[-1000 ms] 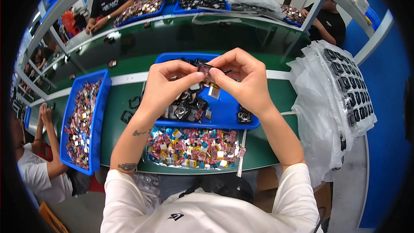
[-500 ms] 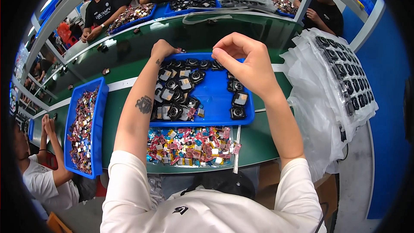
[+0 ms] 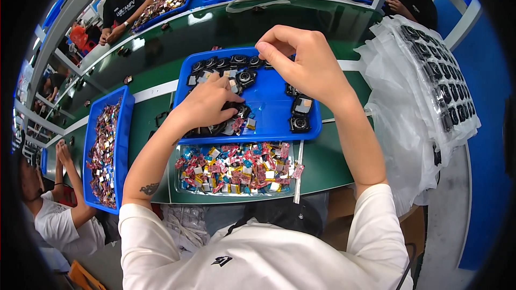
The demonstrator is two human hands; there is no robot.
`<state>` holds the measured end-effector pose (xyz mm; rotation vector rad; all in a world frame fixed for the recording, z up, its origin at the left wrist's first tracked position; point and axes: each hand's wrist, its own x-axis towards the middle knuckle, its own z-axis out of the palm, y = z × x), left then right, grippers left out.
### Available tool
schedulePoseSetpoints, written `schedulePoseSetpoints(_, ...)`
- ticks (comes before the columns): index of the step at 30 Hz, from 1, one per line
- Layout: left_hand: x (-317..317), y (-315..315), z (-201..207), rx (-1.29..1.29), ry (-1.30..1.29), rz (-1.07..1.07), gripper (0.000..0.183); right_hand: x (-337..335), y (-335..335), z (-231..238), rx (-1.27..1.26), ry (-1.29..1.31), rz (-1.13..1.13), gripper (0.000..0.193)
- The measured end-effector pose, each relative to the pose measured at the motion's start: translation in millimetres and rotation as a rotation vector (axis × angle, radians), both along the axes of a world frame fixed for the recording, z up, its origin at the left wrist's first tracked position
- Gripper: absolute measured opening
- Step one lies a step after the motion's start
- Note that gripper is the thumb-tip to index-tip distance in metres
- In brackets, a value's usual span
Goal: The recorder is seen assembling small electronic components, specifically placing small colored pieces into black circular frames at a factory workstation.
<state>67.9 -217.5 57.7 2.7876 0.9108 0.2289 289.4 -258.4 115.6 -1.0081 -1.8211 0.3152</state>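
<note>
A blue tray in front of me holds black watch-like cases, some with silver-grey pieces. The cases crowd its left side, with a row along the far edge and a column at the right, one of them a black case. My left hand reaches down over the left-hand cases, thumb and forefinger apart; the other fingertips are partly hidden among the pieces. Raised over the tray's far right part is my right hand, its fingers curled to the thumb in a pinch. Whatever that pinch holds cannot be made out.
A clear tray of pink, yellow and white small parts lies nearest me. At left stands a blue bin of similar parts. White plastic trays with black cases are stacked at right. Beyond the green belt, several people work.
My left hand has come back from beyond the tray's far edge to the cases on its left side. My right hand stays raised in nearly the same place. The view has shifted slightly.
</note>
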Motion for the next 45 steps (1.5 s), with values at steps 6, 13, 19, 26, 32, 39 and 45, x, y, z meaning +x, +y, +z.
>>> schedulePoseSetpoints(6, 8.0, 4.0, 7.1, 0.072, 0.135, -0.057, 0.028, -4.5, -3.5, -3.4, -0.075, -0.059, 0.045, 0.016)
schedulePoseSetpoints(13, 14.2, -6.7, 13.3, 0.035, 0.008, 0.026, 0.042, -0.7, -2.2, -2.9, -0.101, -0.204, 0.001, 0.019)
schedulePoseSetpoints(19, 8.2, -1.3, 2.2, 0.161, 0.111, -0.067, 0.049, -2.1, -1.7, -4.0, -0.072, -0.226, -0.001, 0.020)
schedulePoseSetpoints(26, 20.9, 3.2, -5.4, 0.108, -0.191, -0.012, 0.025, -3.4, 1.8, -9.7, -0.092, -0.256, 0.001, 0.020)
schedulePoseSetpoints(32, 11.6, -18.0, 6.8, 0.072, -0.315, -0.080, 0.015, -3.5, 3.6, -13.1, -0.001, -0.291, -0.041, 0.018)
schedulePoseSetpoints(39, -0.4, -84.4, 10.1, -0.159, -0.107, 0.122, 0.024, -6.4, 3.2, -15.5, -0.024, -0.335, -0.049, 0.020)
schedulePoseSetpoints(45, -5.4, -102.8, 4.9, -0.346, -0.159, 0.206, 0.028, -13.0, -3.2, -14.3, -0.073, -0.317, 0.065, 0.021)
